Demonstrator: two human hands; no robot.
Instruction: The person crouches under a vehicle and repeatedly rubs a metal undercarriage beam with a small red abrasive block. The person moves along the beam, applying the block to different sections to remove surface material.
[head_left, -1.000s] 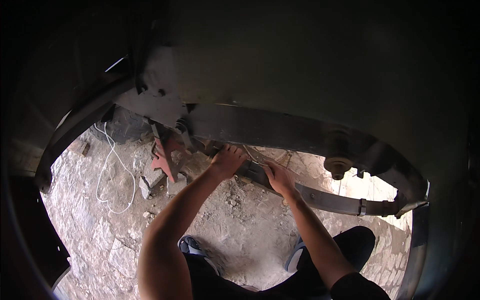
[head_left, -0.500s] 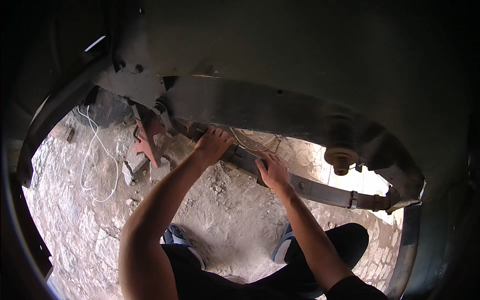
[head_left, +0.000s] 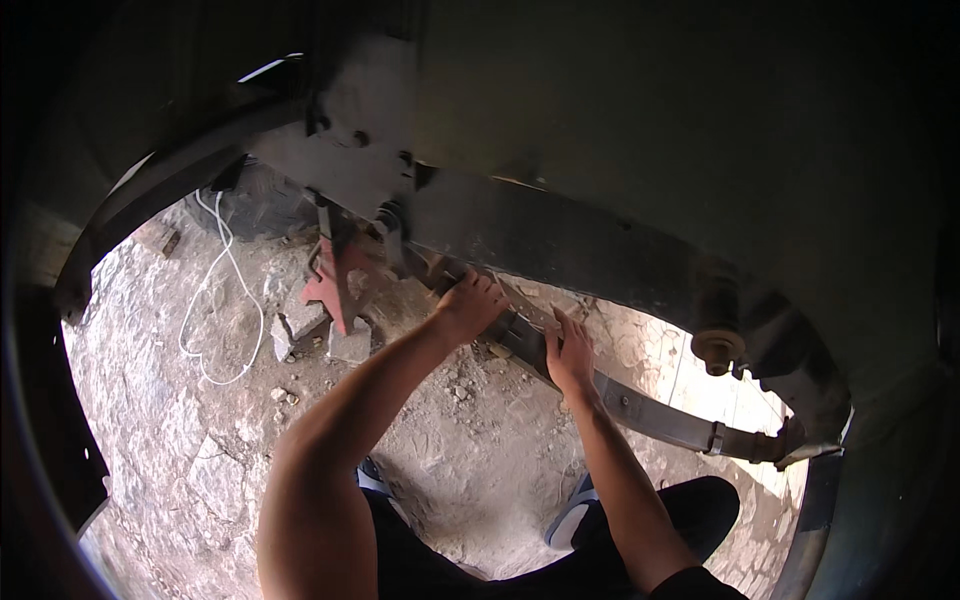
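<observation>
A dark, curved leaf spring (head_left: pixel 655 420) runs from the vehicle's bracket at the left to a shackle at the far right. My left hand (head_left: pixel 470 308) lies over its left half, fingers curled across the top and over the far edge. To the right of it, my right hand (head_left: pixel 571 358) grips the spring near its middle, fingers over the far side and thumb toward the left hand. A metal clip (head_left: pixel 715 438) wraps the spring near its right end. The undersides of both hands' grips are hidden.
A dark frame rail (head_left: pixel 560 235) spans above the spring, with a round rubber bump stop (head_left: pixel 717 348) hanging from it. At the left stand a red jack stand (head_left: pixel 335 285), concrete blocks (head_left: pixel 350 340), a tire (head_left: pixel 265 205) and a white cable (head_left: pixel 190 315). My shoes rest on rough, stony ground.
The view has shifted, so the scene sits farther right and lower. My right hand has turned more upright and come slightly closer to the left, which stays on the spring.
</observation>
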